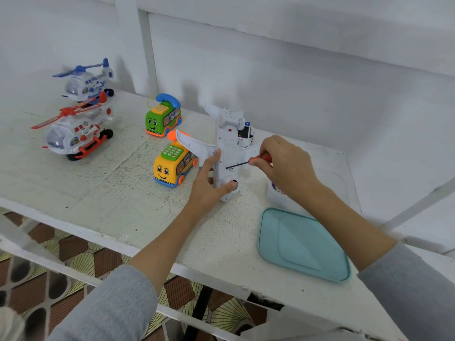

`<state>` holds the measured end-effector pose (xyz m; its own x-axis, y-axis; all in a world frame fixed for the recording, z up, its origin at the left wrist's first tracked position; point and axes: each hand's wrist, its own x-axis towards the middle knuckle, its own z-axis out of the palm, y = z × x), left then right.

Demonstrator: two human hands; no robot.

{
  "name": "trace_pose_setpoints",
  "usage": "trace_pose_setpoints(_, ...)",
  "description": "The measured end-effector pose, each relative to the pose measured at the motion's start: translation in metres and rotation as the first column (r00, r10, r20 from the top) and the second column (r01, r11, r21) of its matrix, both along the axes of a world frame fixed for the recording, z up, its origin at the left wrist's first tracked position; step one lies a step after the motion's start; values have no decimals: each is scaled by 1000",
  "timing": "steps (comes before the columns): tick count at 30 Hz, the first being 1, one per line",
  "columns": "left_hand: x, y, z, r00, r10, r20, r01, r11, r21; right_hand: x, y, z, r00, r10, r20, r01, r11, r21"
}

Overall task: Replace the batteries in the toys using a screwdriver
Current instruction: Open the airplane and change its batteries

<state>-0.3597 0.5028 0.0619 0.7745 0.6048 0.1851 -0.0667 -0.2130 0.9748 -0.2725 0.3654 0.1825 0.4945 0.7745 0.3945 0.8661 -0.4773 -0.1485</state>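
A white toy airplane (227,141) stands nose-down on the white table (103,193), its underside facing me. My left hand (209,185) grips its lower fuselage, thumb pressed near the nose. My right hand (285,166) holds a red-handled screwdriver (246,161); the dark shaft's tip touches the plane's belly panel. A small white toy vehicle (246,135) shows just behind the plane.
A yellow bus phone toy (172,166) and a green one (162,118) sit left of the plane. Red (78,134) and blue (86,81) helicopters stand at far left. A teal lid (302,244) lies front right, a clear container (278,193) under my right wrist.
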Motion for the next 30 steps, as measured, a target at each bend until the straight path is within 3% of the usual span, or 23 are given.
trace_pose_setpoints(2,0,0,0,1000,3,8,-3,1000,-4,2,-1,-3,996,-88,24,90,992,-87)
trace_pose_setpoints(5,0,1,-1,1000,15,11,-15,1000,-20,3,-6,-10,972,152,-178,-132,984,119)
trace_pose_setpoints(7,0,0,0,1000,9,16,-9,1000,-16,5,-10,-8,940,257,-226,-216,958,190)
trace_pose_setpoints(12,0,-1,0,1000,16,2,-16,1000,-7,12,-9,-13,998,-29,54,29,1000,12)
trace_pose_setpoints(15,0,-1,-1,1000,11,-1,-11,1000,5,9,-9,-16,998,52,-32,-51,998,25)
trace_pose_setpoints(17,-1,-1,0,1000,12,-6,-11,1000,8,8,-10,-14,991,136,17,-136,990,42)
trace_pose_setpoints(21,0,-1,0,1000,-4,-3,4,1000,19,10,-6,-13,998,-53,38,54,998,-35)
trace_pose_setpoints(25,-1,0,0,1000,6,-15,-6,1000,12,11,-8,-12,989,119,-83,-115,992,54)
trace_pose_setpoints(30,-1,0,1,1000,-2,-20,2,1000,30,13,-8,-15,996,34,-83,-30,998,49)
